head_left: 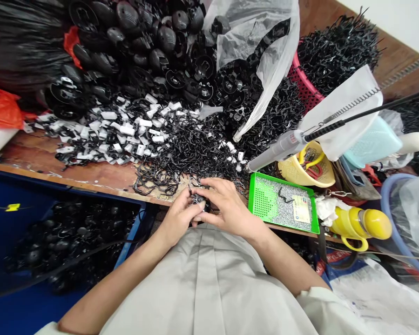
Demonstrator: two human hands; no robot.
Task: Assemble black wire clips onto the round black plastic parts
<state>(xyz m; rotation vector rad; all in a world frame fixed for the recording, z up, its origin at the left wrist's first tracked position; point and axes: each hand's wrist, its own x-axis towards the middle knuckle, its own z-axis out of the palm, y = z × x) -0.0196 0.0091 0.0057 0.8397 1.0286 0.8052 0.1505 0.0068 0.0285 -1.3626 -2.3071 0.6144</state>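
At the front edge of the bench, close to my body, my left hand (181, 214) and my right hand (225, 204) meet around a small black plastic part (198, 199). Fingers of both hands are closed on it and cover most of it, so its full shape is hidden. Just beyond the fingertips lies a heap of thin, bent black plastic pieces (199, 149). To its left spreads a pile of small white blocks with black bits (125, 130). Round black plastic housings (167, 39) are heaped at the back.
A grey electric screwdriver (275, 150) hangs on a coiled spring at the right. Under it sits a green tray (251, 197) of tiny screws, beside a yellow basket (289, 173) and a yellow bottle (356, 223). Below left stands a blue bin (132, 232) of black parts.
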